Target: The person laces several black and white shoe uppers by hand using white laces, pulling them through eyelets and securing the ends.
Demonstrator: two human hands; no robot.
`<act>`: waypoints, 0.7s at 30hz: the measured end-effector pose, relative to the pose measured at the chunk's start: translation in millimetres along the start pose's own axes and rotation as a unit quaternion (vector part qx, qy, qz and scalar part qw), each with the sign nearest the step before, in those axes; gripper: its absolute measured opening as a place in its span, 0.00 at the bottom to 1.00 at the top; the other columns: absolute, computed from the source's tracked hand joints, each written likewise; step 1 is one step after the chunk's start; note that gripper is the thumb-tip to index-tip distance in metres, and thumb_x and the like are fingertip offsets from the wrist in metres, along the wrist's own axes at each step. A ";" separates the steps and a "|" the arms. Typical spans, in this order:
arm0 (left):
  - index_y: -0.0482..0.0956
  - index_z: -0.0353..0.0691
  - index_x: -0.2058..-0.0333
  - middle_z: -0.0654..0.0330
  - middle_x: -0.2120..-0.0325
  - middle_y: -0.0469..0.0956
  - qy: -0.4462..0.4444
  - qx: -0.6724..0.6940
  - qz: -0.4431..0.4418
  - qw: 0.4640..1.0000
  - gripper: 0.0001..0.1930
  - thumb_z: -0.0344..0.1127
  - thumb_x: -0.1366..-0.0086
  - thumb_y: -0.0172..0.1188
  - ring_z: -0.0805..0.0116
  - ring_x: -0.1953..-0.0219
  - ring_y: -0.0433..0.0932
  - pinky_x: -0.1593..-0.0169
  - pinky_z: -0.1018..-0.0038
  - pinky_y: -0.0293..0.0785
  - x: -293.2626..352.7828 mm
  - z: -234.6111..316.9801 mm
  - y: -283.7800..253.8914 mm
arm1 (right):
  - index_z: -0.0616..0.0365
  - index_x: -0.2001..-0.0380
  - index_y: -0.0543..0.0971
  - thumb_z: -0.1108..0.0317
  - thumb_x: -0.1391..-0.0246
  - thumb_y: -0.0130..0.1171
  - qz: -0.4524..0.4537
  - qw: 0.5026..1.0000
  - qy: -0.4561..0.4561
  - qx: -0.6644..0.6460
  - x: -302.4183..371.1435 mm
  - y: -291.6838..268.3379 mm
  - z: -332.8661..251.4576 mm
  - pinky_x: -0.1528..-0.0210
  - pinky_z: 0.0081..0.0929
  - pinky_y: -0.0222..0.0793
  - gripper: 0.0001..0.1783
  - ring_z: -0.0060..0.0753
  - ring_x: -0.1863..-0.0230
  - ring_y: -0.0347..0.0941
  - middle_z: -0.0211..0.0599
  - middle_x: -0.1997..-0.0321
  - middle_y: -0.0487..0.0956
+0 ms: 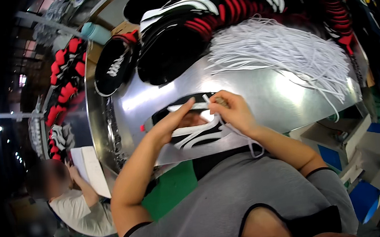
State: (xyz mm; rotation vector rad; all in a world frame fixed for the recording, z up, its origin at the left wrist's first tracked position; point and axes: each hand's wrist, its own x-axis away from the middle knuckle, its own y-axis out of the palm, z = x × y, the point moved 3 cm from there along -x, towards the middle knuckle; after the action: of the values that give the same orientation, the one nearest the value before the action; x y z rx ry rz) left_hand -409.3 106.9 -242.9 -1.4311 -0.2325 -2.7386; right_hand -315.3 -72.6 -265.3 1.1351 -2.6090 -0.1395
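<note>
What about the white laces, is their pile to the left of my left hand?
No, the white laces lie piled on the metal table, farther away and to the right of your left hand.

- Left arm (133, 174): bent, forearm angled up and rightward.
- Left hand (172, 121): thumb extended toward upper right; other fingers partly hidden.
- Right arm (284, 145): bent, forearm slanting up and leftward.
- Right hand (235, 110): fingers curled, thumb and fingertips pinched.
- Both hands near each other.

Light-blue bottle (96, 33) at upper left, pale-shirted co-worker (78, 212) at lower left, pale boxes (378, 148) at lower right
</note>
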 end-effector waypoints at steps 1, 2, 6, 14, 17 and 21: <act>0.73 0.32 0.43 0.51 0.51 0.80 0.069 0.018 0.024 0.997 0.38 0.66 0.32 0.49 0.63 0.45 0.76 0.38 0.72 0.69 3.7 13.8 16.2 | 0.60 0.60 0.78 0.68 0.39 0.60 0.021 0.999 -0.037 0.011 -1.2 -0.9 -1.7 0.71 0.13 0.63 0.08 0.11 0.73 0.68 0.26 0.71 0.80; 0.70 0.31 0.40 0.49 0.42 0.73 0.076 0.072 0.011 0.994 0.36 0.61 0.31 0.53 0.60 0.37 0.69 0.31 0.68 0.61 10.3 18.2 24.1 | 0.61 0.61 0.78 0.69 0.39 0.60 0.044 0.996 -0.073 0.024 -1.6 -1.5 -3.8 0.70 0.13 0.63 0.07 0.11 0.72 0.69 0.26 0.72 0.79; 0.70 0.31 0.41 0.54 0.43 0.73 0.196 0.182 -0.024 0.963 0.28 0.49 0.29 0.56 0.62 0.39 0.71 0.33 0.69 0.64 6.6 8.8 61.5 | 0.61 0.62 0.79 0.68 0.38 0.59 0.064 0.995 -0.065 -0.037 -1.5 -11.9 -19.1 0.67 0.13 0.66 0.07 0.12 0.69 0.72 0.25 0.73 0.79; 0.67 0.31 0.40 0.50 0.41 0.69 0.275 0.214 -0.021 0.937 0.27 0.49 0.26 0.51 0.61 0.37 0.68 0.33 0.67 0.61 -10.1 -5.1 81.8 | 0.60 0.56 0.76 0.72 0.40 0.60 0.081 0.991 -0.087 -0.067 8.5 -25.0 -29.1 0.77 0.11 0.61 0.10 0.10 0.76 0.68 0.26 0.70 0.80; 0.71 0.31 0.42 0.53 0.47 0.75 0.259 0.244 -0.005 0.935 0.27 0.49 0.27 0.54 0.64 0.42 0.73 0.36 0.69 0.67 -16.2 -3.5 77.4 | 0.61 0.53 0.73 0.73 0.42 0.61 0.057 0.992 -0.097 -0.062 16.6 -23.5 -36.8 0.78 0.11 0.61 0.14 0.09 0.76 0.68 0.27 0.70 0.79; 0.73 0.33 0.45 0.54 0.50 0.78 0.323 0.228 0.031 0.918 0.20 0.44 0.24 0.47 0.66 0.46 0.76 0.37 0.69 0.68 -5.8 1.0 85.9 | 0.62 0.55 0.70 0.76 0.43 0.62 0.056 0.990 -0.124 -0.019 26.5 -19.4 -37.3 0.72 0.12 0.66 0.15 0.14 0.73 0.73 0.31 0.70 0.80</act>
State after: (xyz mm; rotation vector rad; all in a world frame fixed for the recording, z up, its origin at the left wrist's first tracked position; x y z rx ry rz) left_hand -396.0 21.9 -237.3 -0.3836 -0.7060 -2.6681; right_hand -307.6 -104.2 -227.7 1.0111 -2.8668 -0.3253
